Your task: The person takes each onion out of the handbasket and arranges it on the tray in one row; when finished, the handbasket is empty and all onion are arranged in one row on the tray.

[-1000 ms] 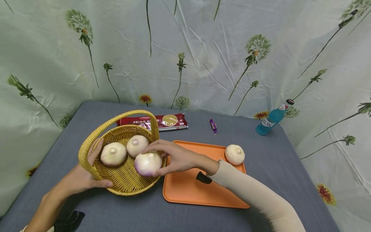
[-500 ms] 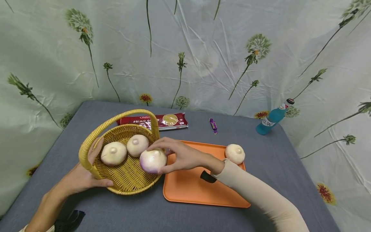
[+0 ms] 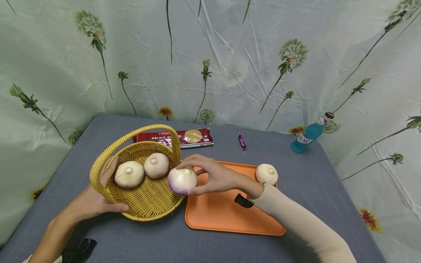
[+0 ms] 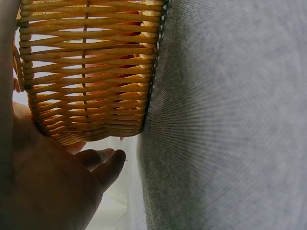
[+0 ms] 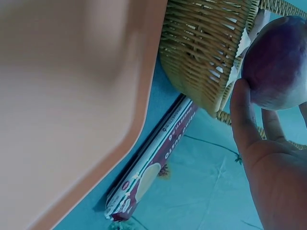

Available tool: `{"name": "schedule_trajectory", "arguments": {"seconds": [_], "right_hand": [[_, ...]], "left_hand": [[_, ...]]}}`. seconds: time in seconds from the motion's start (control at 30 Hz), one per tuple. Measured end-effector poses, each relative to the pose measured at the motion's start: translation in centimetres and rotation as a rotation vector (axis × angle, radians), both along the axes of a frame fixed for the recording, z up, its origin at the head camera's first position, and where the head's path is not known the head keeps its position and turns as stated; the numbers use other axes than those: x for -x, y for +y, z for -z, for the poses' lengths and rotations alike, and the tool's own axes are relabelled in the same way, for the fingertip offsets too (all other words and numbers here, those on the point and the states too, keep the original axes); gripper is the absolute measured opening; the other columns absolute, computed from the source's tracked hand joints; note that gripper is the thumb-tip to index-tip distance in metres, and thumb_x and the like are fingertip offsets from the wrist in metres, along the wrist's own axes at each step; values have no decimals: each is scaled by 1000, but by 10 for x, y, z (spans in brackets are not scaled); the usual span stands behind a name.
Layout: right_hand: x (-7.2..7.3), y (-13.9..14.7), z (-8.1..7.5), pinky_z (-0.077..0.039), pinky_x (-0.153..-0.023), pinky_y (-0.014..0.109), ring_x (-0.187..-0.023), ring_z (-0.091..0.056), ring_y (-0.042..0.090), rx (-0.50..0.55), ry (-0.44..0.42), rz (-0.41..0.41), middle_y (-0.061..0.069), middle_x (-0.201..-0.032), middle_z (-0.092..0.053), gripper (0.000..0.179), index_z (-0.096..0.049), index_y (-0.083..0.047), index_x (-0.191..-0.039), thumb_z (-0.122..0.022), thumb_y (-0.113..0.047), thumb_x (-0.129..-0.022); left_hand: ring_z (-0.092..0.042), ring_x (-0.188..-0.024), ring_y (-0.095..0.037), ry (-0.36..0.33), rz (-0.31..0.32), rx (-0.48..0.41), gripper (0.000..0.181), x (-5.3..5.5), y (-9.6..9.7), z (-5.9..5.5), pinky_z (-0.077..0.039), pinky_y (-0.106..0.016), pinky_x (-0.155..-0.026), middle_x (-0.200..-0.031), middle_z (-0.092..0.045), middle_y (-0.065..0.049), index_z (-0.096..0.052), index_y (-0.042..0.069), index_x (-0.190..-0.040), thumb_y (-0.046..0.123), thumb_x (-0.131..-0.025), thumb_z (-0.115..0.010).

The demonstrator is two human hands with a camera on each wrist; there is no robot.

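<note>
My right hand [image 3: 215, 174] grips a white and purple turnip [image 3: 182, 181] between thumb and fingers, above the basket's right rim and the tray's left edge. In the right wrist view the turnip's purple underside [image 5: 276, 62] shows, raised clear of the basket. The yellow wicker basket [image 3: 149, 202] stands on the left with its handle up, and two turnips, a left one [image 3: 129, 174] and a right one [image 3: 156, 165], lie in it. My left hand [image 3: 93, 202] holds the basket's left side, thumb at the near rim. One more turnip [image 3: 266, 174] sits at the orange tray's [image 3: 227, 223] far right corner.
Behind the basket lies a red spaghetti packet [image 3: 197, 137], partly hidden by the handle. A purple wrapped candy [image 3: 242, 143] rests beyond the tray. At the back right stands a blue bottle [image 3: 306, 138]. A patterned curtain [image 3: 230, 73] hangs behind the grey table [image 3: 158, 243].
My right hand has moved right with the turnip, from over the basket to its right rim and the tray's edge. The left hand and basket have stayed in place.
</note>
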State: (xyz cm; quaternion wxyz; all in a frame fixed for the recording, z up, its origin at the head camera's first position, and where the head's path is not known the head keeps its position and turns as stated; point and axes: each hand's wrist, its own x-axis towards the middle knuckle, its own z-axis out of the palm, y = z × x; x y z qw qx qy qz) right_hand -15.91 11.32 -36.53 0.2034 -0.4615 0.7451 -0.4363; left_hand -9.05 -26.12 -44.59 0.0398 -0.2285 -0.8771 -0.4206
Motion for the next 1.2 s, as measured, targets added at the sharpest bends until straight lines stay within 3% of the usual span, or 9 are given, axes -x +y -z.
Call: {"name": "schedule_trajectory", "arguments": {"seconds": [0.43,0.73,0.93,1.13,1.2], "right_hand": [[0,20,4,-53,-96,35,-128,-47,16,-6,-6,72,-1,-139,-51,60,-57,-18,-138,-82,-14,-83],[2,34,9,-53,-97,35,-129,-47,17,-32,-6,110,-1,-141,-51,60,-56,-20,-138,-82,-18,-84],[2,41,10,-53,-97,38,-130,-46,19,-29,-9,119,1,-144,-50,61,-56,-19,-139,-82,-17,-83],[3,49,10,-52,-98,37,-129,-47,19,-68,-7,156,1,-142,-49,61,-56,-20,-139,-82,-19,-83],[3,52,10,-52,-98,37,-128,-48,20,-70,-2,162,2,-142,-49,62,-56,-19,-138,-83,-18,-83]], "left_hand": [[8,-150,-3,14,7,5,148,-1,0,-1,1,-6,-107,-164,2,-30,5,8,-161,20,-55,-97],[7,-152,-13,7,9,-1,148,-1,0,-2,1,-6,-107,-164,1,-30,4,6,-161,20,-54,-97],[8,-150,-4,20,15,-6,148,-1,0,-1,1,-7,-108,-163,0,-32,3,5,-161,19,-53,-97],[8,-152,-17,13,13,-7,148,-1,0,0,2,-7,-108,-163,2,-31,4,6,-161,19,-54,-97],[8,-152,-15,8,8,-5,148,-1,0,0,1,-7,-108,-164,2,-31,5,6,-161,20,-54,-97]]}}
